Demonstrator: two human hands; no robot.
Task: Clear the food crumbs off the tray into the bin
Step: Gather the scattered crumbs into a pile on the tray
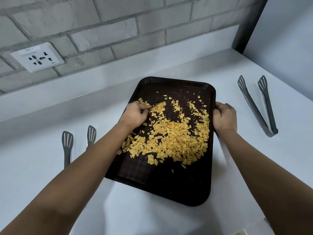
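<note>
We are early on: the yellow crumbs [171, 134] all lie on the black tray [162, 187], heaped at its centre. Our left hand [135, 114] curls, raking at ten o'clock; our right hand [224, 117] clamps the rim at three o'clock. No bin shows.

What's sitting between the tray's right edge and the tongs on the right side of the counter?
Head view: only the right hand, gripping the tray rim. Beyond it, bare white counter runs to the tongs.
</note>
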